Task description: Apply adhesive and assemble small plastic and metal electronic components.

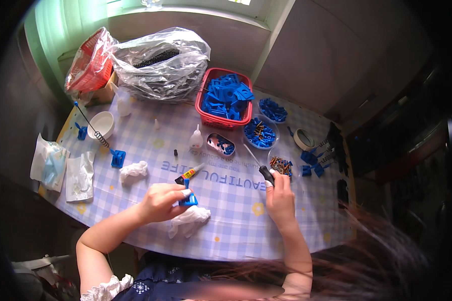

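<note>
My left hand (164, 201) is closed on a small blue plastic part (188, 199), pinched between thumb and fingers over the near side of the table. Much of that part is hidden by the fingers. In my right hand (280, 196) is a screwdriver (266, 174) with a black handle, its thin shaft pointing away and to the left. A yellow, red and black glue tube (190, 173) lies just beyond my left hand. Crumpled white cloth (191, 220) lies right below it. Near the screwdriver's handle, a clear container (280, 165) holds brass-coloured screws.
A red basket (201, 108) of flat blue parts stands at the back. Round tubs of blue pieces (260, 133) are beside it. A large plastic bag (158, 75), white bowl (101, 125), tape roll (304, 139) and coiled spring wire (100, 139) surround the middle.
</note>
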`<state>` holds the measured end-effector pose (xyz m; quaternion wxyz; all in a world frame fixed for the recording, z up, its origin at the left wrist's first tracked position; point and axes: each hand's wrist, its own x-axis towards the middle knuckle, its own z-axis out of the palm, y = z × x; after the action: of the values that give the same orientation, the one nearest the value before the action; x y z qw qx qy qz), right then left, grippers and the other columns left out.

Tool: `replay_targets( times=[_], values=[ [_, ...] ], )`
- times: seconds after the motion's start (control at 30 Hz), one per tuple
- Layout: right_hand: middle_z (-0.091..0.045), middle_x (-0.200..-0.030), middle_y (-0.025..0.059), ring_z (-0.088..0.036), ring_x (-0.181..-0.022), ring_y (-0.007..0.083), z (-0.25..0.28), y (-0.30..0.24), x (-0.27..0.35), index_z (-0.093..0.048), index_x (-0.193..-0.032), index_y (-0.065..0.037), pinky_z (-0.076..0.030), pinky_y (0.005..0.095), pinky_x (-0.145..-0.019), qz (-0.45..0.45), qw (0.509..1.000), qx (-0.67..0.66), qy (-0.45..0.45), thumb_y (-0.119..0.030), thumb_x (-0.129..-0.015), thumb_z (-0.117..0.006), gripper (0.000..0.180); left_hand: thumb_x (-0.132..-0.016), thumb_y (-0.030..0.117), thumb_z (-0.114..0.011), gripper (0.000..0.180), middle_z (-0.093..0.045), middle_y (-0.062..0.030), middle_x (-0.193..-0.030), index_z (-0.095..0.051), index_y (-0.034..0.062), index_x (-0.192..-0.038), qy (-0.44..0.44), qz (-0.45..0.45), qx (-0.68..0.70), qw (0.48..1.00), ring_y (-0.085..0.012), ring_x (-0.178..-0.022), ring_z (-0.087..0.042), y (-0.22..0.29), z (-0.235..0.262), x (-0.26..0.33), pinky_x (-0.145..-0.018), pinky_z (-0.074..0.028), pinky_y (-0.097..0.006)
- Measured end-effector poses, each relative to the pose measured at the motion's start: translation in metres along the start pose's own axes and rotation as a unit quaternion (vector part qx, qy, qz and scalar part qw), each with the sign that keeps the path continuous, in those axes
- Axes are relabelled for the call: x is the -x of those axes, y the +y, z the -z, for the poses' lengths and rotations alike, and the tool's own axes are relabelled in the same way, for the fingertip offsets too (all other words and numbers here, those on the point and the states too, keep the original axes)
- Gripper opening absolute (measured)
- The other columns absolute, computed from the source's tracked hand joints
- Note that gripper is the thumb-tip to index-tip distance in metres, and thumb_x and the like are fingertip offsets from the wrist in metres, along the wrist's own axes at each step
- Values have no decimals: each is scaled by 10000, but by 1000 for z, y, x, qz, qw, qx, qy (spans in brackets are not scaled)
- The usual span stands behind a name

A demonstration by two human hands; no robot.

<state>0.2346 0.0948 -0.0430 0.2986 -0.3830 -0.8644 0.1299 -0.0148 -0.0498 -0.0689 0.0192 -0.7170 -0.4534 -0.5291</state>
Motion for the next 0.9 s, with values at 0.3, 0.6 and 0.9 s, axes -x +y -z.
replay_targets(
  times=[0.3, 0.6, 0.9],
  values=[
    [-443, -846, 76, -538, -660, 197, -27, 0, 12, -447, -1016, -46, -479, 278, -487, 79, 969, 231, -39, -124, -706, -551, 337, -631, 107, -576, 220, -571, -22, -831, -472, 160, -817, -175, -193, -120, 958, -111, -581, -525, 25, -7, -23, -432, -390, -208],
    [-501, -848, 62, -503, -662, 161, -8, -36, 9, -527, -922, -36, -427, 241, -549, 138, 977, -82, -137, -184, -724, -583, 253, -625, 134, -565, 212, -515, 12, -793, -466, 181, -807, -172, -291, -175, 925, -62, -566, -463, 25, -21, -25, -422, -348, -178],
    [-535, -755, 81, -526, -626, 149, -30, -40, 19, -543, -863, -21, -431, 251, -560, 104, 891, -384, -220, -68, -706, -602, 174, -615, 200, -614, 223, -498, -26, -771, -527, 149, -813, -204, -242, -160, 935, -134, -671, -530, 22, -23, -22, -498, -413, -218]
  ],
)
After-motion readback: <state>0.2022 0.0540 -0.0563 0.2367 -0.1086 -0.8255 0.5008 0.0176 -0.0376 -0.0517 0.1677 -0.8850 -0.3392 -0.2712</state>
